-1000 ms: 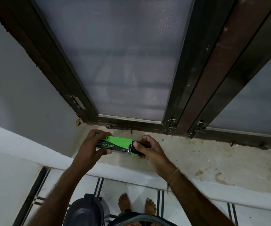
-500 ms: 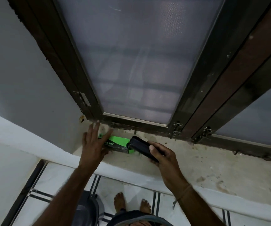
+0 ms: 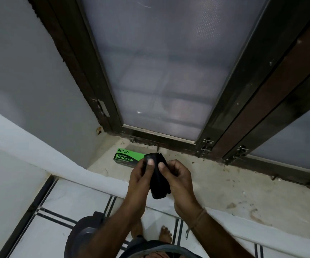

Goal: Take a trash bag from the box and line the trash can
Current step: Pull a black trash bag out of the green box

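Observation:
A green and black garbage bag box (image 3: pixel 126 157) lies on the window sill (image 3: pixel 234 185) near its left corner. Just in front of it, over the sill's edge, I hold a folded black trash bag (image 3: pixel 158 180) upright between both hands. My left hand (image 3: pixel 141 175) pinches its left side with the thumb on top. My right hand (image 3: pixel 176 175) grips its right side. Down on the floor, a dark grey trash can (image 3: pixel 83 237) stands below my left forearm, partly hidden by the arm.
A dark-framed window (image 3: pixel 169 71) with frosted panes rises behind the sill, latches at its base. A grey wall (image 3: pixel 20 71) closes the left side. White floor tiles (image 3: pixel 61 202) with black stripes lie below, where my bare feet stand beside the can.
My right hand pulled the folded black bag out of the box. My left hand let go of the box, which stays on the sill, and both hands now hold the bag nearer me.

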The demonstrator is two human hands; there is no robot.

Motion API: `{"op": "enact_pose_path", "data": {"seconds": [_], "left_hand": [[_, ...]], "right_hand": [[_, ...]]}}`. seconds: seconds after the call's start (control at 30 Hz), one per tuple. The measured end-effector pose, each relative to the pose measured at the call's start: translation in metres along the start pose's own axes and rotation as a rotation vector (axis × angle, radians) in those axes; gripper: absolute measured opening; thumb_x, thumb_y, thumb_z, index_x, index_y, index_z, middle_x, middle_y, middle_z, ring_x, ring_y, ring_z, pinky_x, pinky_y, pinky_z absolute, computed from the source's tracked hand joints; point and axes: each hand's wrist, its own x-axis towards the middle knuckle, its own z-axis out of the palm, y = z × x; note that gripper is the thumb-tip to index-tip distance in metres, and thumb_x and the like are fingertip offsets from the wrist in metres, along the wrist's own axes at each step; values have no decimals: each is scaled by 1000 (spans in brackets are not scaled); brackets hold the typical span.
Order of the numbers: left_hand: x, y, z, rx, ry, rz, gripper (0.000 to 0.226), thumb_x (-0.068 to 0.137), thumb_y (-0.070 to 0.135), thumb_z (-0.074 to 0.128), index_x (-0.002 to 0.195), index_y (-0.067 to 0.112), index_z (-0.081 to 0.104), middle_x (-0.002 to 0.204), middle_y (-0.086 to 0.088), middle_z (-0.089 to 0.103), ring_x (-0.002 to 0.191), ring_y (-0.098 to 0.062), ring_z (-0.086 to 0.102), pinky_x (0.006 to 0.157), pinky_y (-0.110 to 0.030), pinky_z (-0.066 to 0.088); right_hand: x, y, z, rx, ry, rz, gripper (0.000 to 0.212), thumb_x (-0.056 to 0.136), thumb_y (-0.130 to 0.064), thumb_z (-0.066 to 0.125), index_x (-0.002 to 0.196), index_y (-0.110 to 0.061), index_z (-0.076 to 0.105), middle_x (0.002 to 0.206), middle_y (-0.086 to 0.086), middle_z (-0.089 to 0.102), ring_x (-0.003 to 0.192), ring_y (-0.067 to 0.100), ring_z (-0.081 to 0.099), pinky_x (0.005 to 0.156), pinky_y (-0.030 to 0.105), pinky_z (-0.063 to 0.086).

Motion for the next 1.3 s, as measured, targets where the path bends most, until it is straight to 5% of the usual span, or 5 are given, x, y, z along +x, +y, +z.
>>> {"op": "enact_pose_path", "data": {"seconds": [0.2, 0.63, 0.73, 0.97, 1.3], "left_hand": [[-6, -3, 6, -232, -60, -251, 60, 102, 56, 41, 140, 15, 62, 133, -14, 72, 128, -32, 66, 109, -50, 50], [-18, -7, 13, -211, -98, -381, 55, 97, 52, 55, 134, 13, 68, 127, -15, 75, 123, -33, 69, 113, -50, 48], [-17, -4, 9, -175, -93, -363, 56, 98, 55, 54, 134, 14, 68, 126, -16, 75, 121, -34, 70, 111, -52, 50], [-15, -2, 0, -199, -39, -301, 70, 91, 61, 64, 135, 7, 65, 127, -20, 74, 120, -35, 71, 107, -48, 53], [-9, 4, -3, -209, -9, -315, 60, 92, 51, 65, 133, 7, 67, 124, -15, 76, 117, -32, 72, 102, -43, 55]], "right_hand": [[6, -3, 0, 29, 132, 122, 45, 100, -39, 62, 95, 5, 66, 85, 15, 68, 81, 22, 62, 75, 35, 51], [6, -8, 1, 210, 319, 294, 31, 111, -31, 43, 97, -16, 67, 103, 9, 72, 95, 26, 68, 83, 37, 56], [-6, -14, -1, 39, 180, 162, 43, 103, -53, 47, 109, -19, 72, 106, -2, 77, 100, 17, 73, 89, 32, 60], [-1, -6, -11, -524, 57, -110, 24, 95, -36, 69, 79, -19, 67, 71, -5, 65, 70, 10, 61, 72, 35, 53], [3, -11, -15, -78, 86, 83, 30, 110, -23, 47, 105, -5, 71, 105, 16, 75, 91, 21, 69, 77, 26, 57]]}}
